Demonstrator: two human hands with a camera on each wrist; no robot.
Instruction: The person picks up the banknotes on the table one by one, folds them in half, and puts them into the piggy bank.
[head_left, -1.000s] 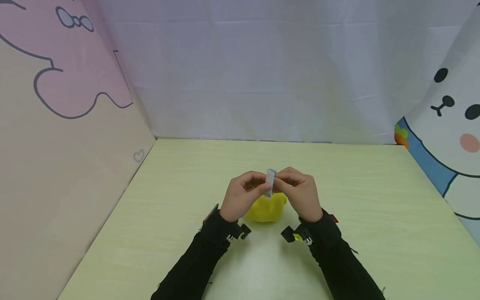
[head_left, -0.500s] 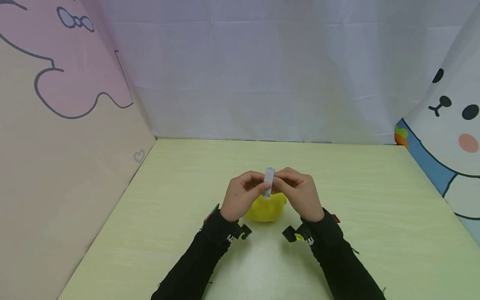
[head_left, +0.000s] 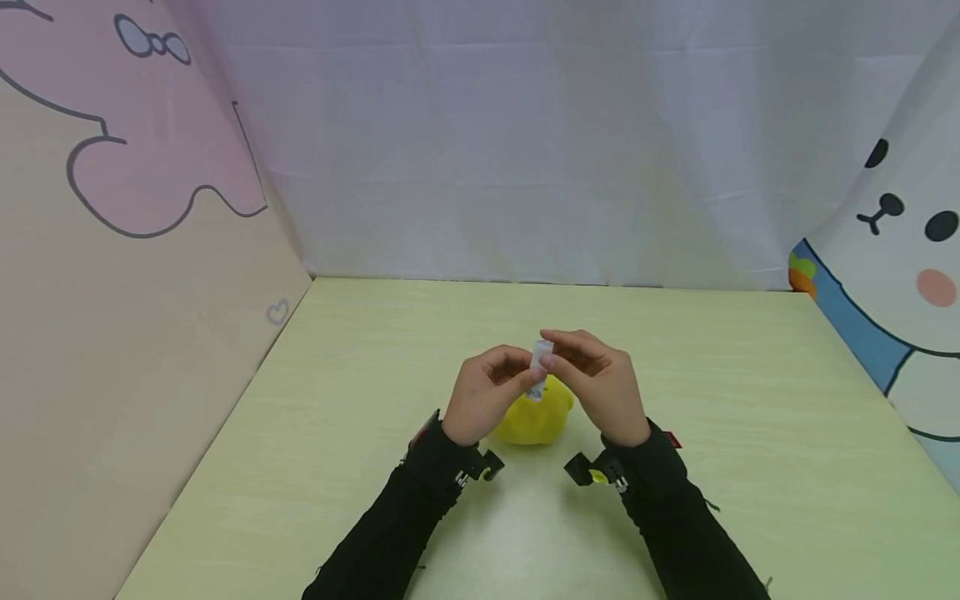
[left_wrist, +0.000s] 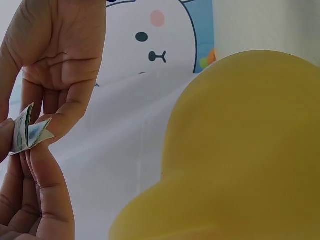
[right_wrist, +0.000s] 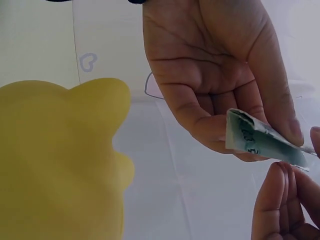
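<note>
A small folded banknote [head_left: 536, 385], white and green with dark print, is held up between both hands. My left hand [head_left: 476, 396] pinches it between thumb and fingers; the left thumb lies on its near face. My right hand [head_left: 606, 392] has its thumb on the note's right edge, with the index finger raised above its top. In the right wrist view, the folded layers of the banknote [right_wrist: 267, 139] stand slightly apart. Below and behind the hands is a rounded yellow figure [head_left: 531, 423] with ear-like bumps, partly covered by them. It looms large in the left wrist view.
Pale green tabletop [head_left: 360, 358] surrounds the hands. A white cloth [head_left: 510, 150] hangs behind it. Panels with cartoon drawings [head_left: 165, 158] stand at the left and right. Black wrist camera mounts [head_left: 588, 468] sit between the forearms.
My right index finger has lifted and spread away from the thumb. The banknote has shifted and tilted slightly. The left hand and yellow figure have hardly moved.
</note>
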